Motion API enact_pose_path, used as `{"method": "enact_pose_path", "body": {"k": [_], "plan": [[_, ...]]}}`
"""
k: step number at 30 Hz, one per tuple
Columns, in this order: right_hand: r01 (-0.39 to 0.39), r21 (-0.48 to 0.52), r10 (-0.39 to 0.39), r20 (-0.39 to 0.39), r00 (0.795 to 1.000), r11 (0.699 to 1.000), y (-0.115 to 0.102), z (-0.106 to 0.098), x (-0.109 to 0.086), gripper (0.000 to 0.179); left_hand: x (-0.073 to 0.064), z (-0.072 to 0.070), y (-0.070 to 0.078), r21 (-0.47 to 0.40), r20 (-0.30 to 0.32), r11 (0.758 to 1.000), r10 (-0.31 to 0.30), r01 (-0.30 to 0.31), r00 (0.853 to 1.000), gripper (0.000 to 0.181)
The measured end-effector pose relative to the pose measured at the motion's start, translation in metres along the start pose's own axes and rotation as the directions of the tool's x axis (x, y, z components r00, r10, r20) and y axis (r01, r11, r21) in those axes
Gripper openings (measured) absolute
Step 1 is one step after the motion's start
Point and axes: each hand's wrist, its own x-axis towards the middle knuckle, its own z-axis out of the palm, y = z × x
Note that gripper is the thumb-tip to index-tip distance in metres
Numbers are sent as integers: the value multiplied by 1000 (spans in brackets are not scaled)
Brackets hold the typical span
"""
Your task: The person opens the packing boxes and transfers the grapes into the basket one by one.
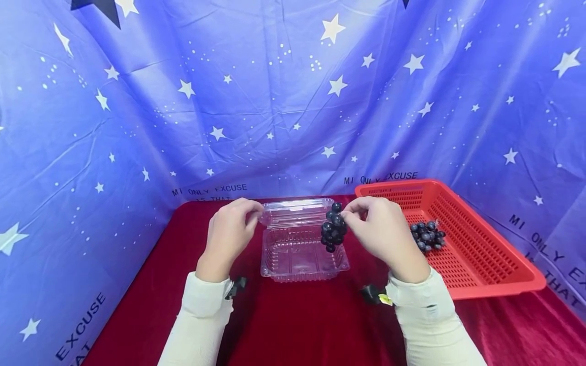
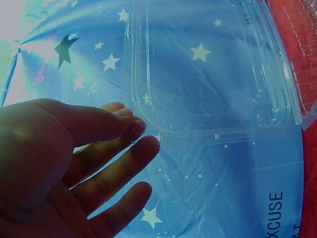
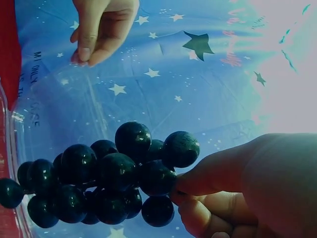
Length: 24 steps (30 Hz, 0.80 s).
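A clear plastic clamshell box [image 1: 299, 254] stands on the red cloth with its lid [image 1: 297, 211] raised at the back. My left hand [image 1: 231, 229] pinches the lid's left corner between thumb and forefinger; in the left wrist view the other fingers of that hand [image 2: 94, 163] are spread. From my right hand [image 1: 380, 229] hangs a bunch of dark grapes [image 1: 334, 229], pinched near its top and held over the right side of the box. The right wrist view shows thumb and fingertips against the bunch [image 3: 99, 173]; the stem there is hidden.
A red slotted basket [image 1: 490, 254] sits to the right, partly behind my right forearm. Inside it lies another bunch of dark grapes [image 1: 428, 236]. Blue star-printed cloth [image 1: 274, 101] hangs behind and at both sides of the red-covered table [image 1: 293, 325].
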Motion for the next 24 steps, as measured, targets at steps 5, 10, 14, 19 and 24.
{"method": "enact_pose_path", "body": {"k": [5,10,14,19,24], "plan": [[-10,9,10,-26,1000,1000,0,-8,-2,13,1,1,0,4,-3,1000,7,-7,1000,17],[-7,3,7,-73,997,1000,3,-16,-6,11,0,2,0,-1,-8,1000,13,-13,1000,17],[-5,-1,5,-119,993,1000,6,-25,-8,11,0,2,0,-16,-16,1000,15,-16,1000,16],[-25,7,25,-144,989,1000,10,-34,-10,12,0,3,-1,-24,-30,999,22,-22,999,15],[-54,18,56,-143,988,998,13,-42,-12,13,0,3,-1,-21,-31,1000,23,-24,999,15]]}}
